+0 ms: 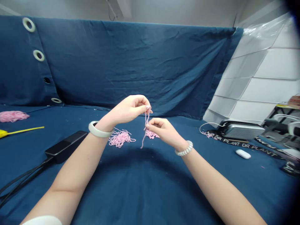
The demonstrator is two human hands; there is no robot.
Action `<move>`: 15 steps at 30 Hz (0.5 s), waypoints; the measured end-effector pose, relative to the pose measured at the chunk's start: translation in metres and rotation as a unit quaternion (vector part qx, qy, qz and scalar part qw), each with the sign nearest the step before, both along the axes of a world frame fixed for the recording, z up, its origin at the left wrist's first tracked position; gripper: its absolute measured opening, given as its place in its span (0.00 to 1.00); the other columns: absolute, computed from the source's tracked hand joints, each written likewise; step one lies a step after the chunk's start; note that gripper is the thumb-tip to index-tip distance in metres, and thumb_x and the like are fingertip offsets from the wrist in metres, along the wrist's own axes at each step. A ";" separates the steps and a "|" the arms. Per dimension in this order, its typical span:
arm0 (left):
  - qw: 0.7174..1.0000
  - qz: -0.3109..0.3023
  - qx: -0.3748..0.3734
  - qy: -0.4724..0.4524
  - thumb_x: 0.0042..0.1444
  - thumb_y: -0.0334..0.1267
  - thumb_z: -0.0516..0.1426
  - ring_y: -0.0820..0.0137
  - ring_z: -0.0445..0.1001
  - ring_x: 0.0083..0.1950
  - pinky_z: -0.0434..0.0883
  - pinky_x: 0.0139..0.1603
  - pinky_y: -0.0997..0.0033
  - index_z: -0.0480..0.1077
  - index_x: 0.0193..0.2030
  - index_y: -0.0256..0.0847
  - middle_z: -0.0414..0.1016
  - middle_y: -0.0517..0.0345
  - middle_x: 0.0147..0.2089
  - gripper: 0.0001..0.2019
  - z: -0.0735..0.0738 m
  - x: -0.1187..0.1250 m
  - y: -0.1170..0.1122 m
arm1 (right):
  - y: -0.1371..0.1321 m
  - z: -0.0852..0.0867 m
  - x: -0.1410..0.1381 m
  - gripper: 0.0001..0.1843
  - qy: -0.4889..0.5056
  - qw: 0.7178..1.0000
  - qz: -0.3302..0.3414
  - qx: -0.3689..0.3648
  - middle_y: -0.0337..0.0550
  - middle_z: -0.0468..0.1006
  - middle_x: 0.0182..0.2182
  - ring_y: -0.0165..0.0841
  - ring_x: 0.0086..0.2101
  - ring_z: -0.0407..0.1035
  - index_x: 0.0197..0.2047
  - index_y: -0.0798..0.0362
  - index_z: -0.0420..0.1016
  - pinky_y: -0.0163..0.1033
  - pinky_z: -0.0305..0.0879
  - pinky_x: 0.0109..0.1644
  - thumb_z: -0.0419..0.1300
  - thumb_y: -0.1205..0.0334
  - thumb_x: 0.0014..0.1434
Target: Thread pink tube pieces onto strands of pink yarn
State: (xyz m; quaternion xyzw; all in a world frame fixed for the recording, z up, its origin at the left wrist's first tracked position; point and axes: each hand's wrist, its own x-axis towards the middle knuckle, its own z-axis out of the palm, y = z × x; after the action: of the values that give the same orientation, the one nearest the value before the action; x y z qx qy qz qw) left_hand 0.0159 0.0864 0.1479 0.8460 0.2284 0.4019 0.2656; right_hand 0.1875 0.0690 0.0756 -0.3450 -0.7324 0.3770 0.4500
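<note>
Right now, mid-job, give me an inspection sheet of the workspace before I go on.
Surface: dark blue cloth, creased, covers the work surface.
Job's things: a pink yarn strand hangs from the fingertips; a tangled pink yarn pile lies below the hands.
Grippers: left hand and right hand both pinch the strand.
Clutter: pink yarn heap, yellow stick, black power brick, ribbed silver case, small white case, black "DR PLANT" strap.
Cables: black cable at the brick; white cable at the silver case.
Surroundings: blue grommeted curtain, white tiled wall.
</note>
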 end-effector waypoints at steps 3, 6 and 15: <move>0.999 0.014 -0.002 -0.032 0.55 0.32 0.56 0.72 0.74 0.30 0.71 0.32 0.74 0.70 0.32 0.35 0.75 0.56 0.28 0.03 0.002 0.001 -0.004 | -0.005 0.008 0.000 0.12 0.063 0.998 0.010 -0.013 0.39 0.74 0.30 0.27 0.29 0.69 0.30 0.55 0.68 0.34 0.65 0.35 0.58 0.55 0.57; 0.994 -0.018 -0.055 -0.090 0.52 0.31 0.59 0.72 0.75 0.29 0.72 0.32 0.74 0.70 0.36 0.36 0.74 0.58 0.27 0.04 0.005 -0.004 -0.007 | -0.010 0.017 0.002 0.12 0.186 0.981 0.052 -0.033 0.41 0.75 0.37 0.30 0.34 0.72 0.32 0.53 0.62 0.39 0.68 0.43 0.58 0.54 0.57; 0.974 -0.119 -0.049 -0.188 0.47 0.42 0.64 0.74 0.72 0.26 0.70 0.29 0.75 0.73 0.27 0.38 0.71 0.60 0.23 0.09 0.018 -0.029 -0.027 | -0.045 0.043 0.006 0.10 0.137 0.988 0.071 -0.002 0.31 0.62 0.20 0.22 0.19 0.55 0.31 0.52 0.61 0.29 0.55 0.23 0.56 0.58 0.60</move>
State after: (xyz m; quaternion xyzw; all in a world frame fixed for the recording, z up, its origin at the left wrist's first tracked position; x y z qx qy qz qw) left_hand -0.0131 0.0592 0.1658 0.7624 0.0911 0.5075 0.3910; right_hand 0.1936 0.0240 0.1186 -0.2384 -0.6857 0.4530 0.5175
